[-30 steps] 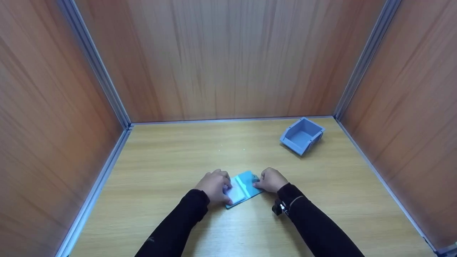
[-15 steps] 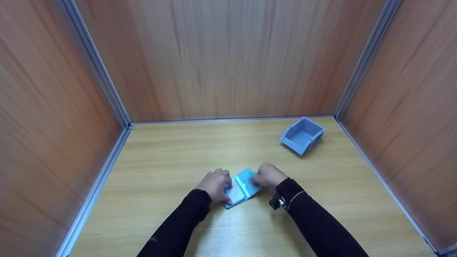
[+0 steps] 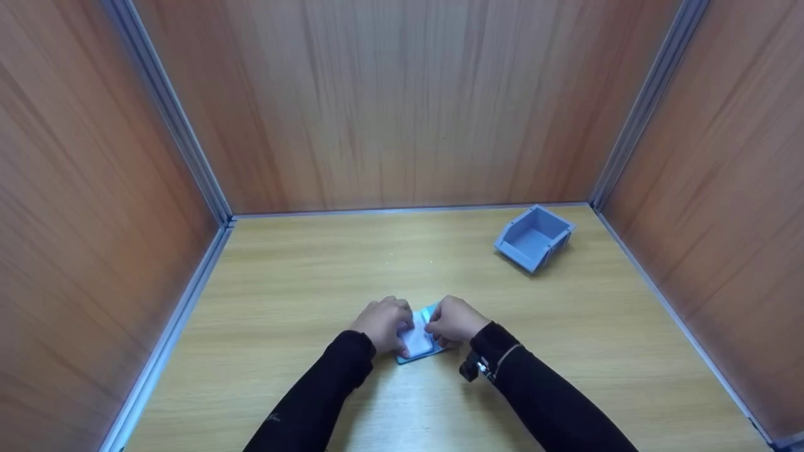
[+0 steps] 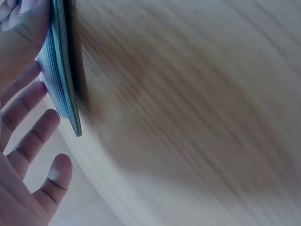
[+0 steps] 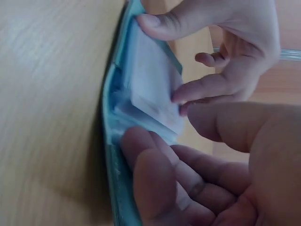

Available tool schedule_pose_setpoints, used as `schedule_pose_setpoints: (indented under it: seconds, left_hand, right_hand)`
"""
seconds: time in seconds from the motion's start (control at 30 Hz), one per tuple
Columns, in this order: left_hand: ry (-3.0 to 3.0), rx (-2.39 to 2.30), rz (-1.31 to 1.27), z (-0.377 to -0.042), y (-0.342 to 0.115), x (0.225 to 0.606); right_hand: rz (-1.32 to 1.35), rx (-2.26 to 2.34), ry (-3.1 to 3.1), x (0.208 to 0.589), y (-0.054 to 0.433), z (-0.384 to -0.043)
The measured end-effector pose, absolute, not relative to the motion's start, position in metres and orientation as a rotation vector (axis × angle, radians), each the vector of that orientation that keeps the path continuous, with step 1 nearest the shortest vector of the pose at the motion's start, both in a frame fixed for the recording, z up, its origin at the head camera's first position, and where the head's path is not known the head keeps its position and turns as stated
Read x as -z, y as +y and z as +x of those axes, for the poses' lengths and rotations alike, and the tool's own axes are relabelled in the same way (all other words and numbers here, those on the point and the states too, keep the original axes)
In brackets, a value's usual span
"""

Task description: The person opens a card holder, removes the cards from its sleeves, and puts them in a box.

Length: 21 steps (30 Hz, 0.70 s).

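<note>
A small teal card holder (image 3: 418,340) with a stack of clear plastic sleeves (image 5: 153,70) lies opened out on the table, its sleeves on the left half. My left hand (image 3: 384,323) holds that half by its edges, thumb on the near side and fingers toward the far side. The left wrist view shows the teal cover (image 4: 66,70) edge-on beside the thumb. My right hand (image 3: 458,321) is over the right half, hiding most of it. In the right wrist view its bent fingers (image 5: 155,183) are at the fold, and the thumb stands apart from them.
A blue-grey plastic bin (image 3: 534,240) stands at the back right of the wooden table (image 3: 301,276). Wood-patterned panels (image 3: 402,107) with grey metal edging enclose the table at the back and both sides.
My right hand has left the holder's right edge, which it lifted slightly half a second ago, and moved left to the fold. The left hand has stayed nearly in place.
</note>
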State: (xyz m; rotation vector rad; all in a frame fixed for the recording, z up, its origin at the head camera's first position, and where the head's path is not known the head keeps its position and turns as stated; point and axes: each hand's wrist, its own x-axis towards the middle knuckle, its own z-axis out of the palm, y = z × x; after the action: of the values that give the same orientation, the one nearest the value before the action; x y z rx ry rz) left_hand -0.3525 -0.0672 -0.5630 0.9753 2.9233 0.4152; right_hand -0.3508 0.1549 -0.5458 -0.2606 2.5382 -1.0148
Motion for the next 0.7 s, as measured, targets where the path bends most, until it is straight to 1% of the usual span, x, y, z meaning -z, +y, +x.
schedule_pose_setpoints:
  seconds: [0.7]
  left_hand:
    - [2.93, -0.352, 1.025, -0.352, -0.061, 0.563]
  right_hand:
    - [-0.159, 1.129, 2.568, 0.559, 0.145, -0.348]
